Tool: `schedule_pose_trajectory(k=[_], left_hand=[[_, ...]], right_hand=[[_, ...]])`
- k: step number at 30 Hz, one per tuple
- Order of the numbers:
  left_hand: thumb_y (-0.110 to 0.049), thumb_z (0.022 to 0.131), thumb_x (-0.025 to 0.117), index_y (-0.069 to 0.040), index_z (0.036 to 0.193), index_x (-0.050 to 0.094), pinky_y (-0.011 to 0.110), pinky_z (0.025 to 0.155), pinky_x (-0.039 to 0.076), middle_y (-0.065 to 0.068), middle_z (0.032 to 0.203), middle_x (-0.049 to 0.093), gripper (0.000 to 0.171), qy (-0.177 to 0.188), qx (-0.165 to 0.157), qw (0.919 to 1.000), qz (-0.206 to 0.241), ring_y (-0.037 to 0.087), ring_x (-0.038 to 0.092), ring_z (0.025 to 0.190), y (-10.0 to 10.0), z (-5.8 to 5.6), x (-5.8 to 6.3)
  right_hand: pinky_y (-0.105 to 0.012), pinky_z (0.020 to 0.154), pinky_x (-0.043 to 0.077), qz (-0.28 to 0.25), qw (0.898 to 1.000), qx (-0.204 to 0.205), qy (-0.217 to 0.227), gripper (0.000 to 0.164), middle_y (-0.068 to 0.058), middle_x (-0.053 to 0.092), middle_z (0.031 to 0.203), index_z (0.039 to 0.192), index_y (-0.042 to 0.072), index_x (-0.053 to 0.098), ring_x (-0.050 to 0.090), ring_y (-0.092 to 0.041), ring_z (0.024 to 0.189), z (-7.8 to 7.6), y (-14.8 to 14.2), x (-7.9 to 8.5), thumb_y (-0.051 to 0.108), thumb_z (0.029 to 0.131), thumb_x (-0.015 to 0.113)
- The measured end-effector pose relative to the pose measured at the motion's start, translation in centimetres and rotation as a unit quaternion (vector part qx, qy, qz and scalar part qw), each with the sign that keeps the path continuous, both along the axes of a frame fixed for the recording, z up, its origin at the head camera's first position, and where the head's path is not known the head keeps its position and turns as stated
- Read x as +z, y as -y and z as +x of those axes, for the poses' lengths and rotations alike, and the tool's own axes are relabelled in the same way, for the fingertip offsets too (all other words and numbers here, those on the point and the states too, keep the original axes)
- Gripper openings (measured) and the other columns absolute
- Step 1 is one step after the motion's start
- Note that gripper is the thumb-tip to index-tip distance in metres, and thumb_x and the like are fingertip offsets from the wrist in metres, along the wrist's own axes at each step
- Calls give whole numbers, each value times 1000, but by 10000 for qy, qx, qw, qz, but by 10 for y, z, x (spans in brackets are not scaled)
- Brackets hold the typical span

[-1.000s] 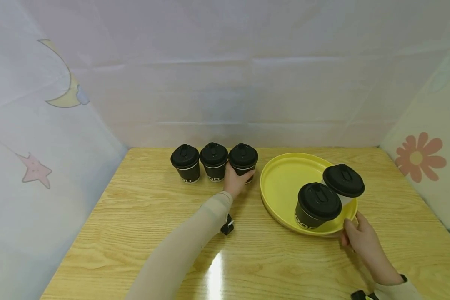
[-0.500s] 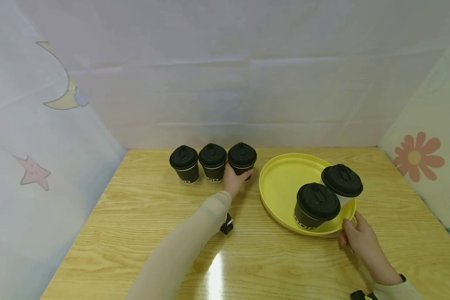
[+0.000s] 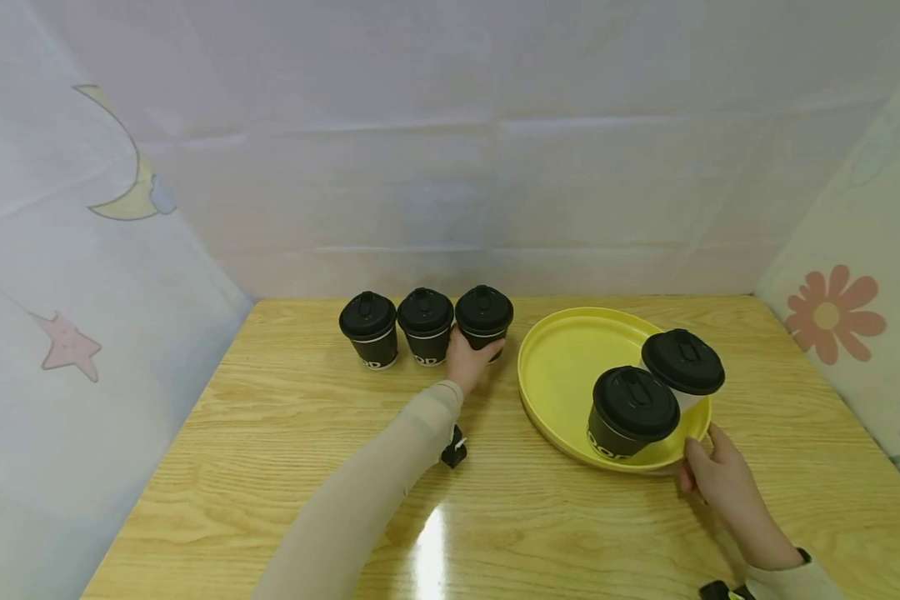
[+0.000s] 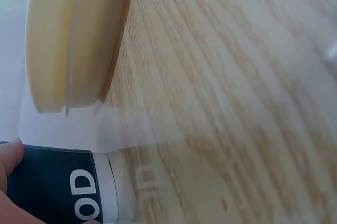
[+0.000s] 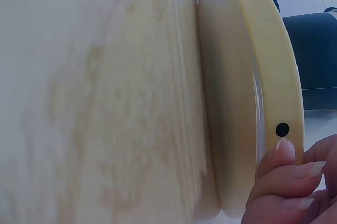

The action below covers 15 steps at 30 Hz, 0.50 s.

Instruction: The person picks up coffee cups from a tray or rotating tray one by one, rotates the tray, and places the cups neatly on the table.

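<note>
Three dark paper coffee cups with black lids stand in a row at the back of the table. My left hand (image 3: 471,360) grips the rightmost coffee cup (image 3: 485,310), thumb on its right side. White letters show on that cup (image 4: 50,182) in the left wrist view. To its right lies a round yellow tray (image 3: 562,358). My right hand (image 3: 723,483) holds the tray's near right rim, thumb over the edge; in the right wrist view its curled fingers (image 5: 287,187) are at the tray's side. A dark lidded cup (image 3: 633,412) and a white-sided lidded cup (image 3: 685,362) stand on the tray.
The middle cup (image 3: 426,323) is close beside the held one, with the left cup (image 3: 369,327) next to it. A pale fabric backdrop (image 3: 390,192) rises behind the wooden table (image 3: 285,433), and printed cloth hangs at both sides.
</note>
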<state>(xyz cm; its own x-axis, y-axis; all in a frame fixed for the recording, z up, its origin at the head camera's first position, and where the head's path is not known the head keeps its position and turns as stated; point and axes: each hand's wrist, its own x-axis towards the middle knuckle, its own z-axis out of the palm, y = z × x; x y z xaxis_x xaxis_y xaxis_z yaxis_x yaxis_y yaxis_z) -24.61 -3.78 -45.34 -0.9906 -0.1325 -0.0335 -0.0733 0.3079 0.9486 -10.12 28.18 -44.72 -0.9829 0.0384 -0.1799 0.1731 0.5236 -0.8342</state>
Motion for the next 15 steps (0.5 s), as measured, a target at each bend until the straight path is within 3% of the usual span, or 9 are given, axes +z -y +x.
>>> schedule_pose_trajectory(k=[7, 15], left_hand=[[-27, 87, 75, 8, 145, 29, 43, 109, 35, 25, 142, 41, 82, 107, -11, 9999, -103, 35, 42, 132, 3, 5, 2], [-26, 89, 73, 9, 146, 25, 43, 110, 33, 25, 144, 38, 83, 229, -242, 9994, 51, 36, 40, 133, 6, 19, 8]], right_hand=[[-27, 39, 38, 41, 10000, 19, -56, 40, -4, 52, 54, 130, -14, 25, 40, -11, 40, 0, 0, -2, 18, 105, 25], [-27, 39, 38, 44, 9999, 7, -108, 43, -4, 53, 54, 132, -14, 24, 40, -11, 41, 0, -2, -3, 19, 105, 26]])
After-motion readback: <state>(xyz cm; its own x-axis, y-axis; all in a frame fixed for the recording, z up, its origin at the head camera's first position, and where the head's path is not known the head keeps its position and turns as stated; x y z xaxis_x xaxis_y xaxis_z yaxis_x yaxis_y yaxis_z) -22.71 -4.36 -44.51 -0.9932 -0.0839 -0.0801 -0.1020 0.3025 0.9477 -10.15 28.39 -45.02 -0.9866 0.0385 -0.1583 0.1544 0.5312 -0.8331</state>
